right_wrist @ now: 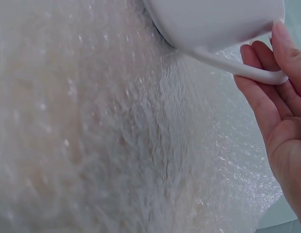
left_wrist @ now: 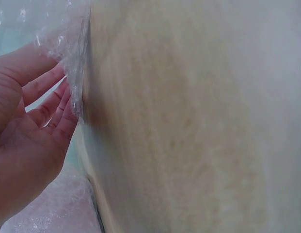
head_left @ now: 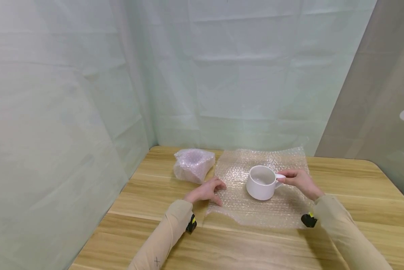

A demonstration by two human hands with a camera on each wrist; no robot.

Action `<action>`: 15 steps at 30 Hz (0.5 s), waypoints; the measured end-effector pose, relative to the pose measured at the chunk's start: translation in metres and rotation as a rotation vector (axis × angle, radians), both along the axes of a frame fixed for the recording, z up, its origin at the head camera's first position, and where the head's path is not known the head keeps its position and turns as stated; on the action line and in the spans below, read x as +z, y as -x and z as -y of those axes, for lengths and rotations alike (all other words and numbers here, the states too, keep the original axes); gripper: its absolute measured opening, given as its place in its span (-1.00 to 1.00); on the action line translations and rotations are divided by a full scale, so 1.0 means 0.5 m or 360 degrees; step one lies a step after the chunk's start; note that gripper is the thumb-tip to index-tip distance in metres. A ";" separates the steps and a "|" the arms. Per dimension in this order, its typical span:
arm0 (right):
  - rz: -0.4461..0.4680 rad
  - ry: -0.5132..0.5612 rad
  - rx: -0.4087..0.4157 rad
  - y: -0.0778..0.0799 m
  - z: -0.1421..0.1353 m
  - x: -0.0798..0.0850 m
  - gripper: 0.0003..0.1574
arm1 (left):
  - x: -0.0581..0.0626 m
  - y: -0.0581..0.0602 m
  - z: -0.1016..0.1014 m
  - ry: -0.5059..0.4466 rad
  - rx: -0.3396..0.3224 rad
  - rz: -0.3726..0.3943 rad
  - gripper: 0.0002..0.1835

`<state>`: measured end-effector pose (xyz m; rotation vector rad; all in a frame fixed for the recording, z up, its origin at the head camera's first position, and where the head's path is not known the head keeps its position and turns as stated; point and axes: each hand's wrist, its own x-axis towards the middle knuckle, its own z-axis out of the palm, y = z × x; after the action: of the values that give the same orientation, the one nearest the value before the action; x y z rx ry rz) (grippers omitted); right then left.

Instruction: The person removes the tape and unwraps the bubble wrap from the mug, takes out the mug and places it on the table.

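Observation:
A white mug (head_left: 261,189) sits upright on a sheet of clear bubble wrap (head_left: 235,172), its handle toward the right. My right hand (head_left: 300,182) grips the mug by that handle; in the right wrist view the fingers (right_wrist: 257,104) curl round the handle and the thumb lies near the mug's rim. At the sheet's left edge is my left hand (head_left: 207,190), thumb and fingers spread apart. In the left wrist view its fingertips (left_wrist: 68,114) touch the edge of the bubble wrap, which partly covers them.
A bundle wrapped in bubble wrap (head_left: 193,165) stands at the back left of the wooden table (head_left: 148,225), just beyond my left hand. Pale curtains (head_left: 235,82) hang behind the table and along its left side.

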<state>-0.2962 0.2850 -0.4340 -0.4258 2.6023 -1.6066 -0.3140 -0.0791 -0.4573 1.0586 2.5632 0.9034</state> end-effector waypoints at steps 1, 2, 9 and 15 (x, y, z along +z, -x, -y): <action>-0.0010 -0.0008 -0.0012 0.000 0.001 -0.001 -0.51 | 0.000 0.000 0.000 -0.0002 0.0000 0.0001 -0.37; -0.0022 -0.0017 -0.0022 0.001 0.002 -0.002 -0.51 | 0.000 0.000 0.001 -0.0005 -0.0002 0.0004 -0.37; -0.0052 -0.0025 -0.0069 0.001 0.002 -0.010 -0.52 | -0.001 -0.002 0.001 -0.0004 0.0003 0.0016 -0.38; -0.0042 -0.0016 -0.0114 0.000 0.004 -0.011 -0.50 | -0.002 0.000 0.001 -0.0004 0.0010 0.0033 -0.38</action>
<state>-0.2963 0.2832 -0.4392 -0.3598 2.6730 -1.6187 -0.3140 -0.0795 -0.4581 1.0367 2.5509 0.9144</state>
